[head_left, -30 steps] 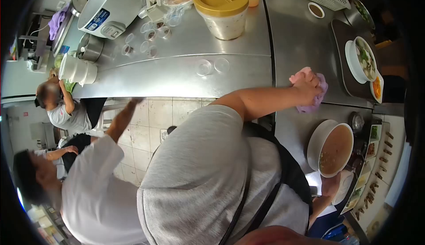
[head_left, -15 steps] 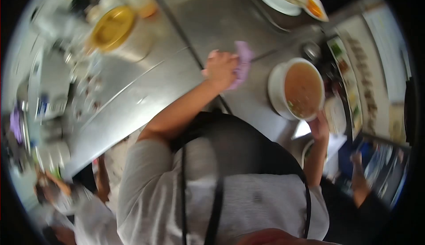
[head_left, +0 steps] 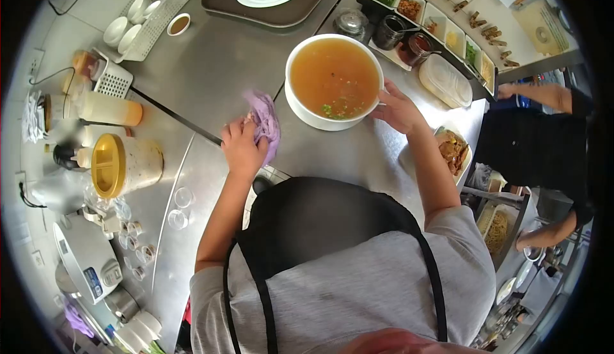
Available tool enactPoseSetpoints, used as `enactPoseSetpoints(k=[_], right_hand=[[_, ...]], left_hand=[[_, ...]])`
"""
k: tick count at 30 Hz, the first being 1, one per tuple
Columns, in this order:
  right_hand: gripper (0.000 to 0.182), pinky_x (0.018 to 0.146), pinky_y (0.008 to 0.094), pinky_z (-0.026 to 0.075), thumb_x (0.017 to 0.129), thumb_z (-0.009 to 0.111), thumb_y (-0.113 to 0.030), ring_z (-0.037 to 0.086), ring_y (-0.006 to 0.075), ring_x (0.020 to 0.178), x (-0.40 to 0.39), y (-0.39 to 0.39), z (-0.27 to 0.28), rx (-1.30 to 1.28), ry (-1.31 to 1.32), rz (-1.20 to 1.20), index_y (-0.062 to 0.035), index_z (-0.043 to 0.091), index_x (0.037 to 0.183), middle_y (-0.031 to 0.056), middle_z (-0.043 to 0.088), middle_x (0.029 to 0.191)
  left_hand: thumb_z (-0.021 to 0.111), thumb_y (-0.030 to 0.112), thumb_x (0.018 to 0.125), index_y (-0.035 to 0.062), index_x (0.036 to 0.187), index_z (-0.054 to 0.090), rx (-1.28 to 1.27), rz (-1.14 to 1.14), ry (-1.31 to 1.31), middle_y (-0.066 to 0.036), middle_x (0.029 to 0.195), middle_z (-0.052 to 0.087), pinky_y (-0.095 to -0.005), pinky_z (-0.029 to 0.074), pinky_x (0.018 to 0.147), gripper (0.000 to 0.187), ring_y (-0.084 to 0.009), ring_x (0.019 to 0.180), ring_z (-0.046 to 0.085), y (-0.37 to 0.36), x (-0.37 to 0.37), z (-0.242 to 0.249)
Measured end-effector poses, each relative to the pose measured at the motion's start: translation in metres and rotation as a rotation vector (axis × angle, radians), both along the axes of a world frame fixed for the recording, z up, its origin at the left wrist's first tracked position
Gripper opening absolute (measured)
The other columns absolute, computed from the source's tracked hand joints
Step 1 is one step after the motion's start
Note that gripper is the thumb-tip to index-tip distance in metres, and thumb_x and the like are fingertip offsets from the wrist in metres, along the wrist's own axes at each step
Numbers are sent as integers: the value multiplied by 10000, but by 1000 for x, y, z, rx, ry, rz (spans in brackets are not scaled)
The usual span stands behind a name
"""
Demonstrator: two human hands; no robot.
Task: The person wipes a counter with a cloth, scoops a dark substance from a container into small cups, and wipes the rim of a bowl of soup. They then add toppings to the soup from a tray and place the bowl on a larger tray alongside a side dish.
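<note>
A large white soup bowl of amber broth stands over the steel counter, with chopped green bits floating near its front. My right hand grips the bowl at its right side, fingers at the rim. Closed around a crumpled purple cloth, my left hand is near the counter's front edge, left of the bowl. Just behind the bowl sits a small lidded glass jar. To the right of my right forearm is a dish of browned food.
A dark tray carries another soup bowl at the back. Condiment compartments line the back right. At left stand a yellow-lidded container, a white basket and a scale. A co-worker works at right.
The view has swung to the right and sharpened. My left hand has drawn the purple cloth back toward the counter's front edge. My right hand still grips the bowl.
</note>
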State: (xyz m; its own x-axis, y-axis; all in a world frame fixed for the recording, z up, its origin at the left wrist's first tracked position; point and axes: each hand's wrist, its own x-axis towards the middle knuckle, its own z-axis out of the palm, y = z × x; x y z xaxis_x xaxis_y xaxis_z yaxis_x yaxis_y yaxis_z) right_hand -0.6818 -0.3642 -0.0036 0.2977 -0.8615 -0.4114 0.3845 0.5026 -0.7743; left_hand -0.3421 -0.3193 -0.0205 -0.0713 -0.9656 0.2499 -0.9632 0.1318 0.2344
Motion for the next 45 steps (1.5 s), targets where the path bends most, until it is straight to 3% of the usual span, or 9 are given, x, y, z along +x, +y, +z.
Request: enactPoseSetpoints(k=[4,7,12,14,15,18,29,35,45], right_hand=[[532,802,331,405,828,517,-213,526,193,905,27,-7,20,37,44,-38,-143,224,1267,67,484,1088],[673,828,370,402,773,589,-260,518,247,950,29,-20,-2,1,12,12,-146,170,1289,88,444,1163],[531,758,320,421,829,514,-216,529,167,891,34,-33,-41,-66,99,57,-169,232,1275,60,542,1012],[537,764,335,419,829,512,-202,531,171,893,54,-48,-34,-54,108,29,-196,228,1285,69,543,1020],[538,772,347,415,831,508,-194,531,176,897,67,-38,-2,75,38,-30,-209,226,1289,75,536,1037],[547,784,371,404,837,502,-193,524,187,904,83,-47,-5,18,45,15,-217,203,1294,69,498,1089],[598,824,391,371,825,521,-191,507,190,918,145,-78,-18,-21,-54,52,-230,154,1296,44,467,1108],[704,878,449,317,793,570,-194,460,253,994,178,-94,-15,-20,-85,70,-235,93,1309,78,400,1199],[785,846,442,364,796,571,-195,490,259,951,213,-128,-25,4,11,8,-202,-15,1318,113,412,1174]], left_hand=[[601,222,597,105,1015,532,16,0,24,-101,1055,447,-453,370,787,440,-347,1000,384,0,1,-6],[603,247,589,119,1030,518,43,-2,23,-99,1053,442,-478,372,780,468,-366,1025,374,0,6,-8],[598,232,554,81,1030,529,72,-41,-73,-119,994,462,-430,360,788,504,-313,904,414,14,1,-4],[599,259,559,39,1054,509,12,-3,-33,-133,997,462,-443,338,824,549,-320,909,422,10,18,-49],[600,269,570,59,1061,510,175,-18,-143,-119,1014,462,-434,348,816,542,-316,946,413,13,7,-10],[596,279,579,94,1038,523,151,-13,-39,-99,1037,461,-435,366,790,500,-315,982,396,17,2,15],[593,280,579,105,1006,535,157,-7,-56,-103,1061,456,-432,385,757,465,-315,999,395,19,4,7],[600,272,580,104,997,532,101,-37,15,-98,1045,459,-424,378,762,454,-305,987,399,20,6,7],[608,263,576,105,976,527,66,-62,81,-86,1043,453,-420,364,776,437,-292,995,393,19,10,0]])
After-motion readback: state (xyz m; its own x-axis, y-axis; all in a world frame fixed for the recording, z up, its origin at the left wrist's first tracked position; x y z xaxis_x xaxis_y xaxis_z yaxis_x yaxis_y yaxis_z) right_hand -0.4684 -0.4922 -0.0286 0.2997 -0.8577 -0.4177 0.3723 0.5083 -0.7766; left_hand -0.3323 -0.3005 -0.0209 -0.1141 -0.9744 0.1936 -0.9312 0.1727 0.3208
